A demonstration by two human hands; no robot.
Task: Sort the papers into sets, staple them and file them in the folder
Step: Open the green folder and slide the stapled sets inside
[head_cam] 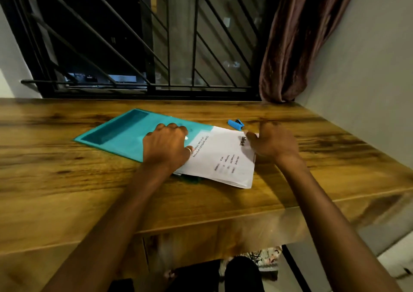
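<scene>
The right hand [271,143] sits right of the middle of the frame. Its fingers pinch the far right edge of the white papers [220,157], so it is holding them. The left hand [166,147] is near the middle. It is curled and presses down where the papers go into the teal folder [120,133]. I cannot tell if it grips anything. The left part of the papers is tucked under the folder's see-through cover. The rest sticks out to the right. A small blue stapler [235,124] lies just behind the papers, above the right hand. All of it rests on a brown wooden desk [67,191].
</scene>
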